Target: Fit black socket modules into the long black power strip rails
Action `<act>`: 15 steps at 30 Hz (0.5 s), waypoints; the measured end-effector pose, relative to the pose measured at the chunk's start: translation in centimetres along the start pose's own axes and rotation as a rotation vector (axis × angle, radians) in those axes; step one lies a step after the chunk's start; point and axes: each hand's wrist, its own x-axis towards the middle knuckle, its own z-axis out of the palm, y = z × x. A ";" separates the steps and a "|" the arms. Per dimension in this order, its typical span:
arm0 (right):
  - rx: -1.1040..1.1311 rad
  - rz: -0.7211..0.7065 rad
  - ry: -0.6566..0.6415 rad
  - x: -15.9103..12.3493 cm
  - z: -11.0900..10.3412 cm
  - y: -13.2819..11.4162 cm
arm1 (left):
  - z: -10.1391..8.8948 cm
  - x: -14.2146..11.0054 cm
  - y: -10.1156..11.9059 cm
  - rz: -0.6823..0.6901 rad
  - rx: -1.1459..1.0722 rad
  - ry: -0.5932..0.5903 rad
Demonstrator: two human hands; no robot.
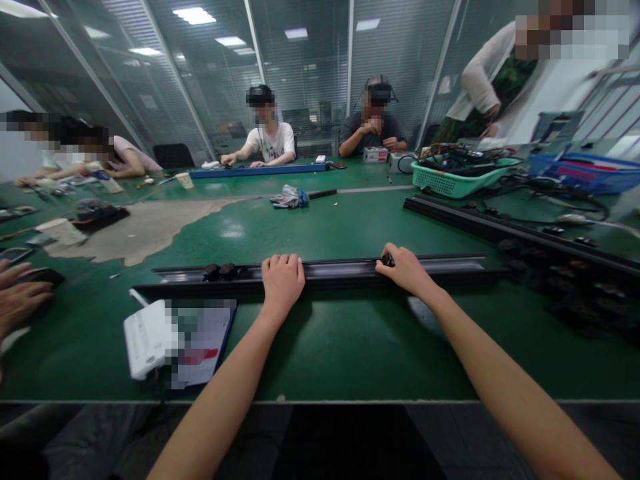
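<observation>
Spanning the middle of the green worktop (345, 373) from left to right, the black rail (340, 271) lay flat, with its pale channel facing up. The left hand (283, 287) rested across the rail, left of its midpoint, fingers together and bent over it; whether they clamped it could not be told. The right hand (405, 270) held a small black fitting (387, 259) at the channel, pinched between thumb and forefinger. Two dark fittings (219, 271) sat close together near the rail's left end.

Handling, as judged: the rail was stiff and moderately heavy, its smooth faces liable to slip, and its length likely to swing if held at one end. Suitable grip points were the long outer edges, one hand toward each end. The fitting was light and hard, suited to a fingertip pinch on its sides.

A white device (150, 340) lay near left, beside a booklet (220, 343). A second dark rail (500, 231) lay at far right, near a green basket (457, 179) of cables.
</observation>
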 end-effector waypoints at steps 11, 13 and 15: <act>0.040 0.018 -0.012 0.0 0.0 0.3 | 0.1 0.1 0.0 0.007 0.029 0.003; 0.038 0.018 -0.016 0.1 0.0 0.4 | 0.1 0.0 0.0 0.010 0.029 0.005; 0.045 0.020 -0.024 0.1 0.0 0.4 | 0.1 0.0 0.0 0.012 0.036 0.005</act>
